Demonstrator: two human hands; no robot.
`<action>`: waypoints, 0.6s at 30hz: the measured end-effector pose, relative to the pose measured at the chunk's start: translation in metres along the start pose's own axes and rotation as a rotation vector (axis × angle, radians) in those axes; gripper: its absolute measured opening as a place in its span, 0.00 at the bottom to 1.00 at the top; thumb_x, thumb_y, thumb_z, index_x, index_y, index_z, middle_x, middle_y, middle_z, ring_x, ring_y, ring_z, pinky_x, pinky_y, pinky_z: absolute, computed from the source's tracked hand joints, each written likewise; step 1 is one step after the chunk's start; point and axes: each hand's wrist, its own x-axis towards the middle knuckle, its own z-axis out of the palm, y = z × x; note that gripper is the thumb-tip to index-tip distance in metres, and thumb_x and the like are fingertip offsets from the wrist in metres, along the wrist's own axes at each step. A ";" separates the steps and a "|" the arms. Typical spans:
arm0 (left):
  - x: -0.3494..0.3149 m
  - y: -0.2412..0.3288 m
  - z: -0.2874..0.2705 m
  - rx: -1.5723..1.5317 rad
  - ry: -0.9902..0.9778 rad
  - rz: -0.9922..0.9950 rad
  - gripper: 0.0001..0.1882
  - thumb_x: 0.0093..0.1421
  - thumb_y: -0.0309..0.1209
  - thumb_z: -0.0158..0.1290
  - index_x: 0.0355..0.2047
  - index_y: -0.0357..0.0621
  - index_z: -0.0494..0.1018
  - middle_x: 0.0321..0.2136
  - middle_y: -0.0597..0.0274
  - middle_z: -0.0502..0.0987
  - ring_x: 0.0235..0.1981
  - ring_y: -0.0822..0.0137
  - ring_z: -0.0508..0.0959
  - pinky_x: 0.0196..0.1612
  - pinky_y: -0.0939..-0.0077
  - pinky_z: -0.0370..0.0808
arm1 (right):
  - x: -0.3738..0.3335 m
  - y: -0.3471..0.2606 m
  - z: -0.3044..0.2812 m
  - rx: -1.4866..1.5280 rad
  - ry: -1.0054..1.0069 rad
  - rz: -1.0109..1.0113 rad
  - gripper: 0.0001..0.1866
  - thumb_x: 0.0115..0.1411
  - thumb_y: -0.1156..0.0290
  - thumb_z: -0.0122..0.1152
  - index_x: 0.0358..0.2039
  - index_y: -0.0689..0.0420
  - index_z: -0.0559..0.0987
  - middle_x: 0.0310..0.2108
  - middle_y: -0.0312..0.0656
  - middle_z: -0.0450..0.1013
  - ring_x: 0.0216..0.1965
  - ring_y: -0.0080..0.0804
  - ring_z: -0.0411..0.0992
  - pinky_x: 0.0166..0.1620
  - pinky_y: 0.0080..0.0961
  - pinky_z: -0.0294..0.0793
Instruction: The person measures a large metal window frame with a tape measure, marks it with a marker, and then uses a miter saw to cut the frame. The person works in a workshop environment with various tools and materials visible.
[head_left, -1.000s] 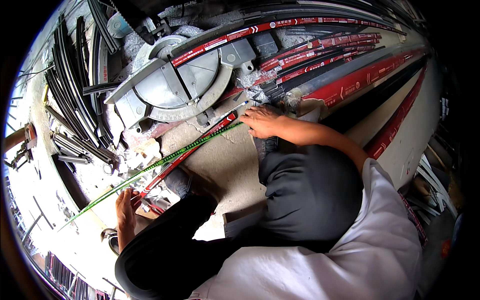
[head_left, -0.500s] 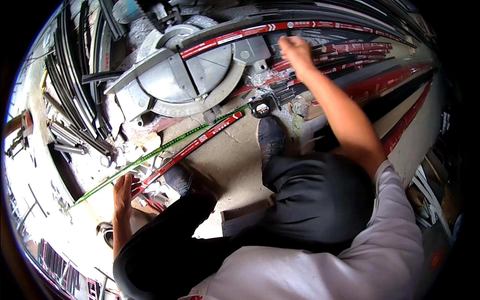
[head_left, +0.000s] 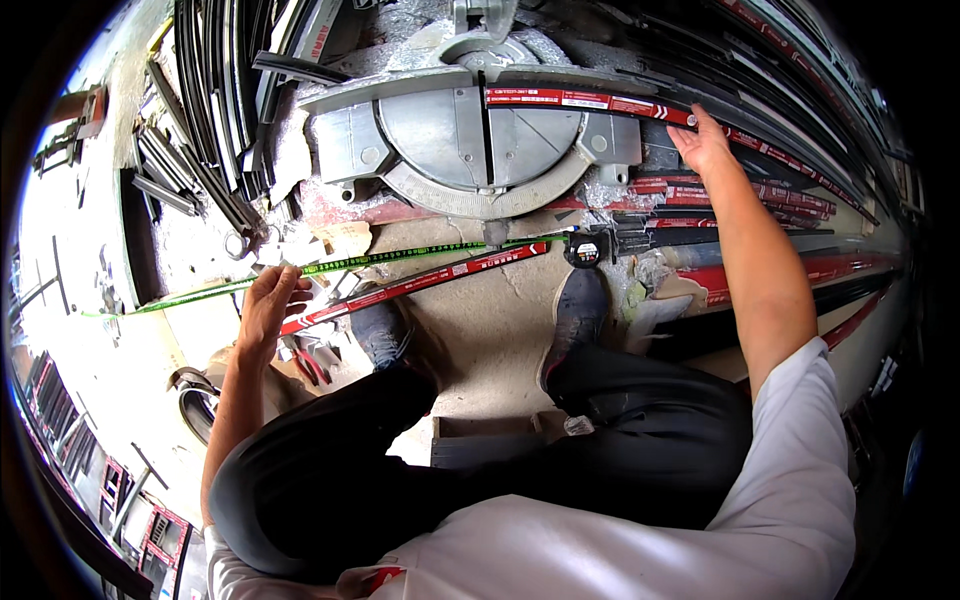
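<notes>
My right hand [head_left: 703,142] reaches forward and grips a long red-wrapped profile [head_left: 590,100] that lies across the table of a grey miter saw [head_left: 470,140]. My left hand [head_left: 268,300] is low on the left, fingers curled on a green measuring tape [head_left: 400,257] where it passes the left end of a shorter red-wrapped strip [head_left: 430,280]. Both lie on the concrete floor in front of the saw. The tape's black case [head_left: 583,248] sits at the strip's right end, just above my right shoe [head_left: 575,315].
A stack of red-wrapped and black profiles [head_left: 780,215] runs off to the right. Dark metal bars [head_left: 215,130] lean at the left of the saw. Red-handled pliers [head_left: 308,362] lie by my left knee. Metal dust and scraps surround the saw base.
My right hand left the floor by the tape case and went up to the long profile on the saw. My left hand moved up to the tape and the strip's end.
</notes>
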 end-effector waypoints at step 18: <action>0.041 0.073 0.072 0.007 -0.377 0.253 0.32 0.73 0.55 0.46 0.53 0.33 0.74 0.43 0.50 0.81 0.45 0.62 0.81 0.53 0.66 0.77 | -0.115 0.031 -0.022 0.320 -0.048 -0.143 0.17 0.67 0.66 0.66 0.52 0.55 0.75 0.54 0.43 0.74 0.57 0.38 0.73 0.66 0.42 0.70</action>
